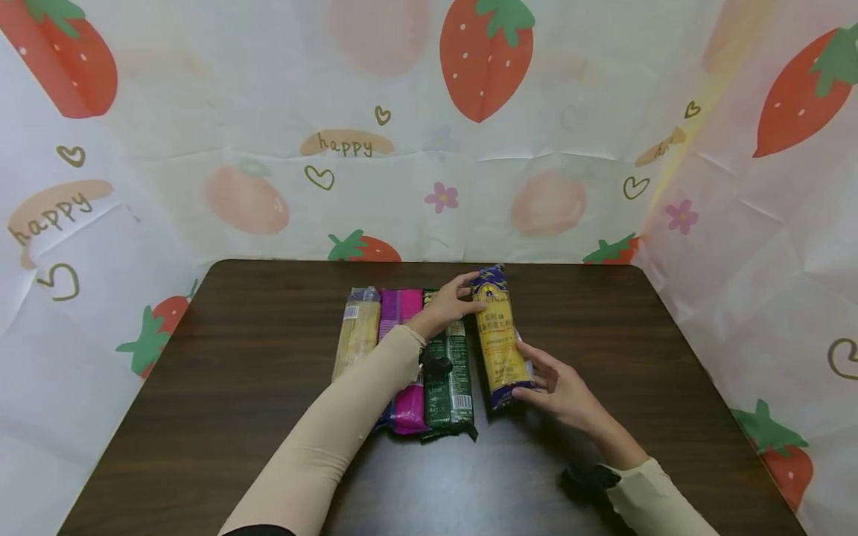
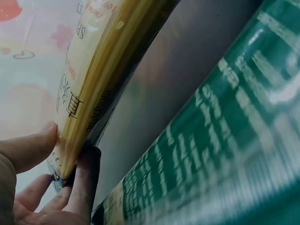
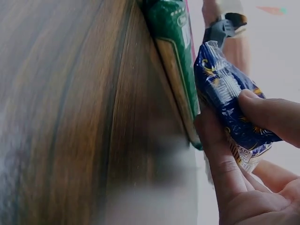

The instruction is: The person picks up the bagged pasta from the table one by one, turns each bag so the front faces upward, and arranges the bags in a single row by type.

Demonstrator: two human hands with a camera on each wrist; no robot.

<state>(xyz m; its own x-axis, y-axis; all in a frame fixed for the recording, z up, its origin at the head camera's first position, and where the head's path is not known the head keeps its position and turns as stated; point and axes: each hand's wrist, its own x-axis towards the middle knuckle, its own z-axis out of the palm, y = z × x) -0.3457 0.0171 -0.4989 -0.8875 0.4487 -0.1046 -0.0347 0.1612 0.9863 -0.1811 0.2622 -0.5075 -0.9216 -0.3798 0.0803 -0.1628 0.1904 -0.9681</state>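
Note:
A yellow packet of spaghetti [image 1: 497, 339] with blue ends is held by both hands, slightly tilted, to the right of a row of packets. My left hand [image 1: 445, 305] pinches its far end; the left wrist view shows the thumb on one side of the spaghetti [image 2: 101, 75] and fingers on the other. At the near end my right hand [image 1: 563, 394] grips it, thumb over the crinkled blue wrapper [image 3: 229, 101] and fingers underneath. Beside it lies a green packet [image 1: 447, 391], partly under the left forearm. A gap separates the two packets in the left wrist view.
Left of the green packet lie a pink and purple packet [image 1: 407, 409] and a clear packet of pale noodles [image 1: 358, 335], side by side. All rest on a dark wooden table [image 1: 268, 335]. A strawberry-printed cloth [image 1: 402, 89] hangs behind and at both sides.

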